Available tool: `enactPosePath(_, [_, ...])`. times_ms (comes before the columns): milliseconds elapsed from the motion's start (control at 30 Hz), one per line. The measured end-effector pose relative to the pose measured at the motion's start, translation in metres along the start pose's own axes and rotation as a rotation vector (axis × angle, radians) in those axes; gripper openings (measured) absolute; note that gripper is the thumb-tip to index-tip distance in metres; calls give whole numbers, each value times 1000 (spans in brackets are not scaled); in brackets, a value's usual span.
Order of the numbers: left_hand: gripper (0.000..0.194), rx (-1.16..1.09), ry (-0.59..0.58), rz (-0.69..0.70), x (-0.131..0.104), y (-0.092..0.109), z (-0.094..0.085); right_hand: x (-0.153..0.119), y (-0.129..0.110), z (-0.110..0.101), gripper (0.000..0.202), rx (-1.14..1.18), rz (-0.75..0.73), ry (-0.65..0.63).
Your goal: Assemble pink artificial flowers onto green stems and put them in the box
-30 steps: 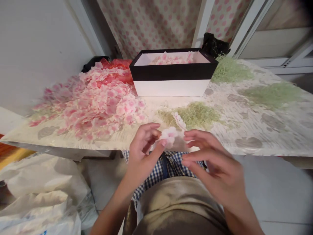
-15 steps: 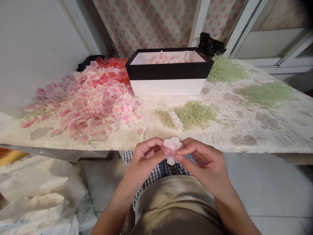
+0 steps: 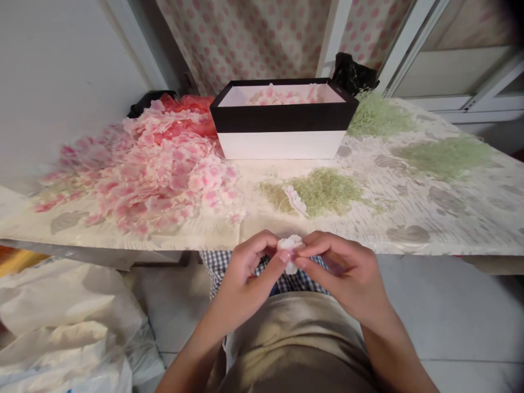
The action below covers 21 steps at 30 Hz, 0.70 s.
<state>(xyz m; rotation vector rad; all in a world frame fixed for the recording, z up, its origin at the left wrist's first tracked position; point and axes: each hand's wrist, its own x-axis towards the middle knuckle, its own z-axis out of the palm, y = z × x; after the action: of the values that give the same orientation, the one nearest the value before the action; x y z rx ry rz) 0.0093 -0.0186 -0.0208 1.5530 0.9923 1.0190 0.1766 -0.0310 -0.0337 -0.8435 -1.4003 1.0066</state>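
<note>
Between my hands, just in front of the table's near edge, is a small pale pink and white flower (image 3: 291, 243). My left hand (image 3: 254, 273) pinches it from the left, the thumb lying over its middle. From the right, the thumb and forefinger of my right hand (image 3: 344, 273) close on the same flower. Beyond them, a strip of white-pink petals (image 3: 295, 201) rests on a clump of green fibres (image 3: 327, 191). A large heap of pink and white petals (image 3: 164, 180) covers the left of the table.
A black and white box (image 3: 282, 144) holding pink petals stands at the back middle of the patterned table (image 3: 409, 234). Two more green clumps lie to the right. A black bag (image 3: 354, 73) is behind the box. White bags (image 3: 61, 305) are at the lower left.
My left thumb has moved right and up over the flower. The flower looks more bunched between my fingers, and my right hand has barely moved.
</note>
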Motion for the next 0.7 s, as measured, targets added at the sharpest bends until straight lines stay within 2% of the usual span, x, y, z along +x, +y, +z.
enactPosePath(300, [22,117,21,96,-1,-1,1,1,-5,-3,15,-73,-38,-45])
enactPosePath(700, [16,54,18,99,-1,-6,3,1,-6,-2,16,-83,-24,-39])
